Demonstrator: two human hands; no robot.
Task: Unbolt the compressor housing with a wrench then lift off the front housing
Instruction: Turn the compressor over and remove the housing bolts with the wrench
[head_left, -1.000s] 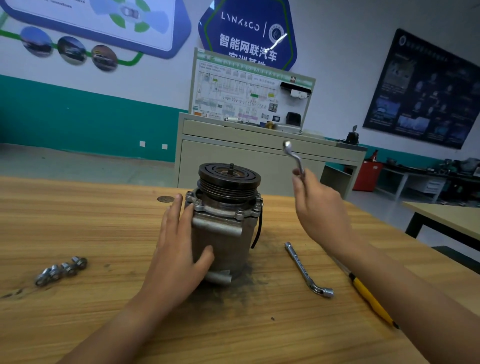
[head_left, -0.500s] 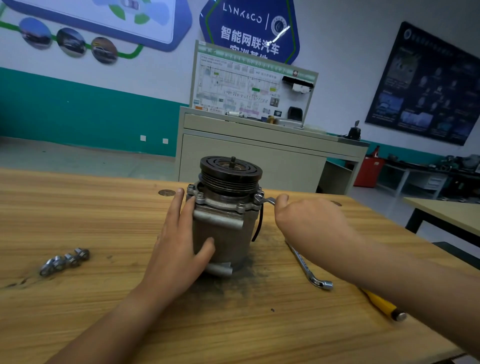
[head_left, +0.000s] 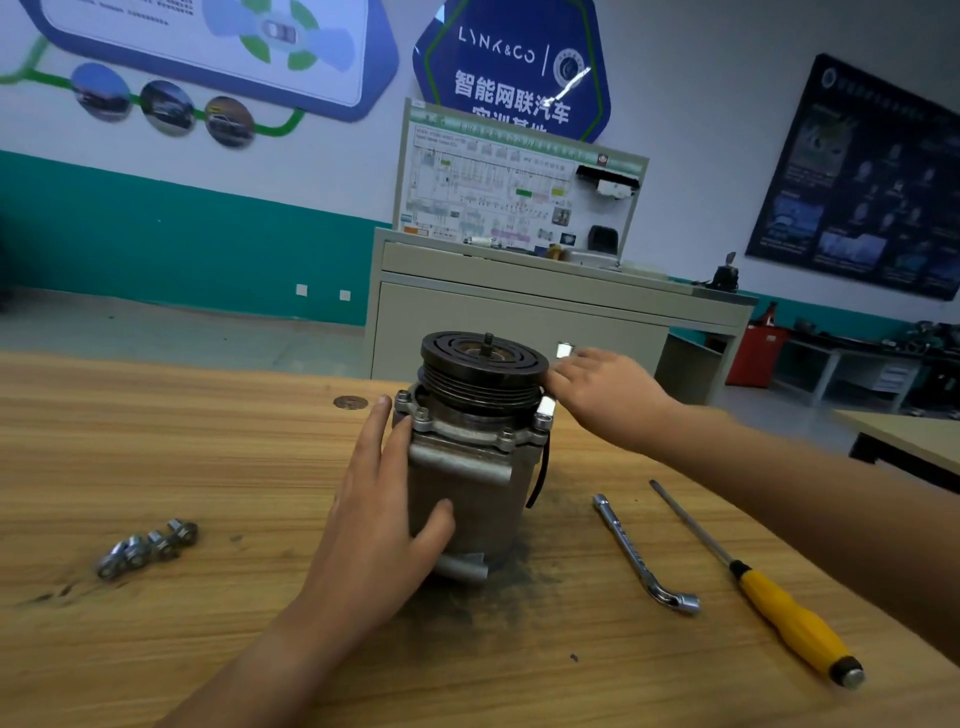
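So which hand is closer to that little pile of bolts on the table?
Left. The left hand presses on the compressor, to the right of the bolts; the right hand is farther, beyond the pulley.

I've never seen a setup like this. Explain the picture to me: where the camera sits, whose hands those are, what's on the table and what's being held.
There is no robot here. A person works with bare hands, and the single camera is worn on their head, looking forward and down.

The grey metal block standing upright on the wooden table is the compressor, with a black pulley on top. The left hand presses against its side to steady it. The right hand holds a small wrench beside the pulley. The wrench's lower end sits at a bolt on the housing's rim, and the fingers hide most of the rest.

Lying loose on the table are a cluster of metal fasteners at the left and, at the right, an L-shaped socket wrench and a yellow-handled screwdriver.
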